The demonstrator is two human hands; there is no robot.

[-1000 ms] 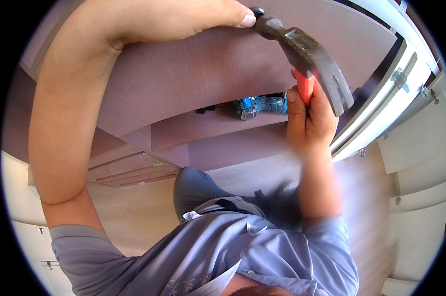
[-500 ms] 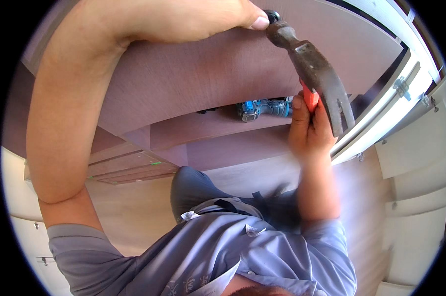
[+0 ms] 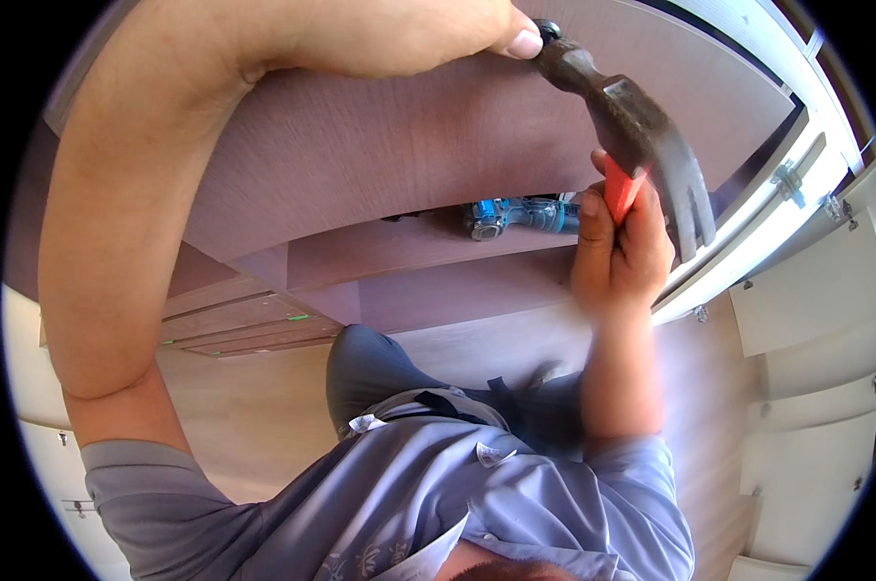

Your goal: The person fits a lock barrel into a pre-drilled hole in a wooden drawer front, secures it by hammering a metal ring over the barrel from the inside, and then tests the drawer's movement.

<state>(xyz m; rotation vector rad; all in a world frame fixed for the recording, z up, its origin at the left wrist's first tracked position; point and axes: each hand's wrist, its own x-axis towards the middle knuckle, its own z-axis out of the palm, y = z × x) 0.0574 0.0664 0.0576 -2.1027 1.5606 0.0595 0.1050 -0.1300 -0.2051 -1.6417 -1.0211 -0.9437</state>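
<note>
My right hand [image 3: 624, 259] is wrapped round the red handle of a claw hammer [image 3: 639, 118]. The dark metal claw curves down toward the right, and the striking face points up and left. At the upper edge, my left hand [image 3: 409, 41] reaches across a mauve wood-grain panel [image 3: 361, 145]. Its thumb presses on a small black round part [image 3: 548, 31], right beside the hammer face. The other fingers of this hand are hidden. Whether the hammer face touches the black part, I cannot tell.
On a shelf below the panel lies a blue cordless power tool [image 3: 515, 215]. White cabinet doors [image 3: 796, 189] with metal hinges stand at the right. Drawer-like fronts [image 3: 244, 320] with green marks sit at the lower left. More white panels [image 3: 815, 358] line the far right.
The hammer head and my right hand have shifted slightly right in the view. My left thumb, still at the black part, has shifted the same way.
</note>
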